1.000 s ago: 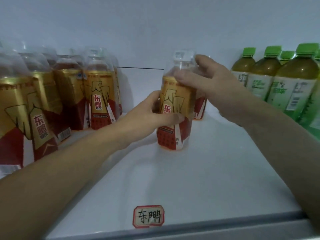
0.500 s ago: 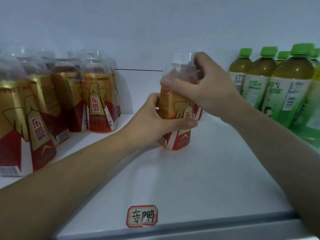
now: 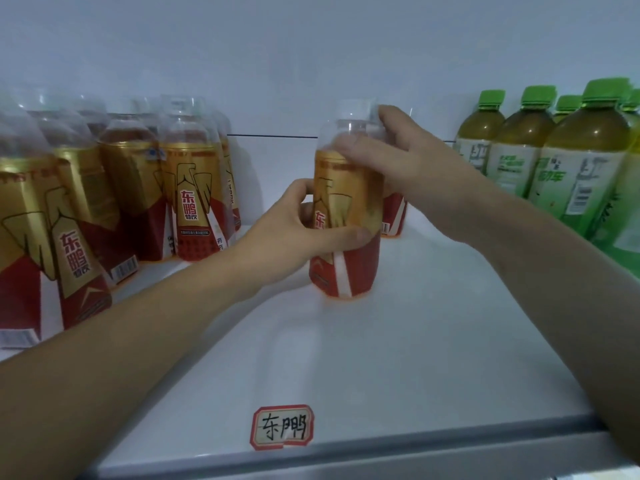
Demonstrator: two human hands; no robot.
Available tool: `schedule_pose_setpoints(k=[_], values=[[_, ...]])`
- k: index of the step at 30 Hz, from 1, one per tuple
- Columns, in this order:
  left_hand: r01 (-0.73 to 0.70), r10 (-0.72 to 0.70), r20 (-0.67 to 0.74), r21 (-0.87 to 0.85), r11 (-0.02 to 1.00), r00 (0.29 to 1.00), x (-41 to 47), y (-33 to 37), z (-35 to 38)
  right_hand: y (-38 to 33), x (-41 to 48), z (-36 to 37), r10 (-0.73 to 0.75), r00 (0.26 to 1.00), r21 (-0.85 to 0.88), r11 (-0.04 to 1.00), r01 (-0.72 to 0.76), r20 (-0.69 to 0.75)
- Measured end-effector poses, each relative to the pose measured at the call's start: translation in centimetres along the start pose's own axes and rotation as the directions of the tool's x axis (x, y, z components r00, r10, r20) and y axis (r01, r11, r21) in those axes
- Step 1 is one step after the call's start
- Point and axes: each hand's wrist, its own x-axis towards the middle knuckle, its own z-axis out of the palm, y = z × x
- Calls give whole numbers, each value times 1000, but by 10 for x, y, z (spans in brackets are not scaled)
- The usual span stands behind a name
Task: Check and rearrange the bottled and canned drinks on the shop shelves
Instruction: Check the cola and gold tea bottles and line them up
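**Gold-and-red drink bottle held in both hands, mid-shelf**

A clear plastic bottle with a gold-and-red wrap label [image 3: 346,199] is seen near the middle of the white shelf [image 3: 398,358], roughly upright, its base at the shelf surface. Orange liquid shows at the bottom edge. The shoulder is transparent and is topped by a clear cap. Red characters are printed on the gold panel but are partly covered by a thumb.

The label is gripped at mid-height by the left hand [image 3: 294,233], thumb laid across the front, fingers wrapped round the left side. The clear shoulder and cap are clasped from above by the right hand [image 3: 398,157], fingers curled.

A second bottle of the same label [image 3: 393,216] stands just behind, to the right, mostly hidden. A cluster of matching gold-and-red bottles [image 3: 194,188] is ranged along the left, well apart from the held one. Green-capped bottles of yellowish drink with green-and-white labels [image 3: 519,150] are lined up on the right. A red-bordered handwritten tag [image 3: 282,427] is stuck near the shelf's front edge.
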Motion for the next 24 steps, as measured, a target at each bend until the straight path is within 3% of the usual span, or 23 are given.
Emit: schedule_pose_setpoints(k=[3,6,10,12,17,20,24], values=[[-2,0,72,29,1000,997,1,-2,-6,3,1,0,-43,998,-75,996,41,-34],[-8,7,9,86,996,1000,0,-1,1,3,1,3,-98,987,-211,975,71,-125],[1,-1,14,4,1000,1000,1,-2,-5,3,1,0,12,1000,-56,998,-13,-9],[8,-6,55,-34,999,998,0,-2,-10,5,2,0,-7,1000,-28,1000,7,-4],[25,-27,17,81,996,1000,-1,-1,3,4,0,3,-71,985,-266,964,27,-159],[30,-29,-31,12,999,999,2,-3,0,4,2,1,-7,992,-190,982,-17,-128],[24,-22,80,-23,999,997,2,-6,-12,15,8,-2,87,996,-85,993,-88,-9]])
